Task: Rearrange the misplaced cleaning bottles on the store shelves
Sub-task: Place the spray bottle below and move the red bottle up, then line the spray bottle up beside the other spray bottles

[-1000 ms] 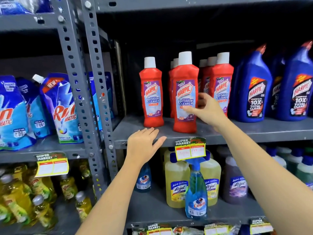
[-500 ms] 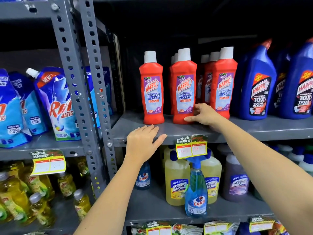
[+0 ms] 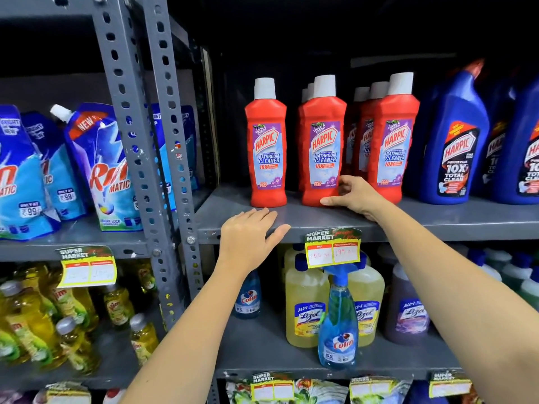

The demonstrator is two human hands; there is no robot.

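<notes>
Red Harpic bathroom cleaner bottles with white caps stand on the grey middle shelf. One red bottle stands alone at the left. The middle red Harpic bottle fronts a short row, and another red bottle fronts the row to its right. My right hand is at the middle bottle's base, thumb along its front bottom edge and fingers curled on its right side. My left hand lies flat and open on the shelf's front edge, below the left bottle, holding nothing.
Blue Harpic bottles fill the shelf's right end. Below stand a blue Colin spray bottle and yellow Lizol jugs. A price tag hangs from the edge. Grey uprights divide off Rin pouches and yellow dish-liquid bottles.
The middle red bottle has moved back from the shelf's front edge into line with the others. My right hand slid down from its label to its base. My left hand stayed put.
</notes>
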